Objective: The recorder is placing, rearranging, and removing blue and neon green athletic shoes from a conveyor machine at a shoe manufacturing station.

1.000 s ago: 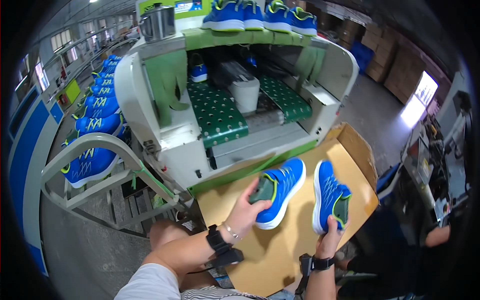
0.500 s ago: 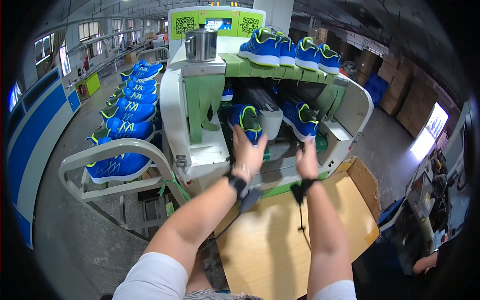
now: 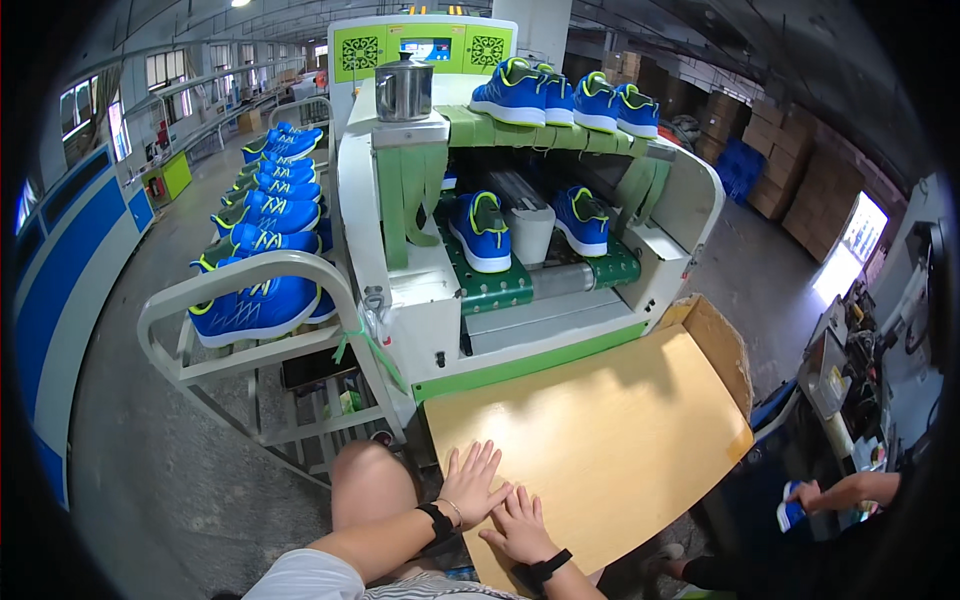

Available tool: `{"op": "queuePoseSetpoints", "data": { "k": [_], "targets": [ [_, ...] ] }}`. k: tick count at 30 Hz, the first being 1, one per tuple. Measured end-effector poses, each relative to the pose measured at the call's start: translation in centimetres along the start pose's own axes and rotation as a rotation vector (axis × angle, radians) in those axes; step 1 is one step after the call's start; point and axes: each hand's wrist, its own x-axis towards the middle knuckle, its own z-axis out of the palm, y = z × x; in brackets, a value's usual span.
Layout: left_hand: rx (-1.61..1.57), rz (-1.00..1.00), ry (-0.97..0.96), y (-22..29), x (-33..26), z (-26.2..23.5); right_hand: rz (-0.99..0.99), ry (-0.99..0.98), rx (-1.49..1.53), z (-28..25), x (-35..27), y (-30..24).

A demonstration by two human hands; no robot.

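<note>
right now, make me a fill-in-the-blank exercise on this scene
The bare left hand and bare right hand lie palm-____ on the flat tan board. Two blue white-soled shoes stand on perforated belts coloured ____. The lidded silver metal pot stands to the ____ of four blue shoes atop the boxy white machine.
Missing words: down, green, left.

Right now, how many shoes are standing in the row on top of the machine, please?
4, side by side on the machine: far-left shoe, second shoe, third shoe, far-right shoe. Any behind them could be hidden.
</note>
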Motion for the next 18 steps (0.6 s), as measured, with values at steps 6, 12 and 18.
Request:
{"op": "queuePoseSetpoints", "data": {
  "k": [6, 12, 18],
  "targets": [
    [0.004, 0.001, 0.011, 0.08, -0.04, 0.01, 0.007, 0.008, 0.001, 0.09, -0.25, 0.19],
    [0.001, 0.027, 0.057, -0.61, -0.13, 0.39, 0.003, 0.016, -0.007, 0.03, -0.03, 0.07],
    [-0.052, 0.025, 0.03, -0.31, -0.38, -0.05, -0.005, 0.042, 0.008, -0.1, -0.41, -0.17]
  ]
}}
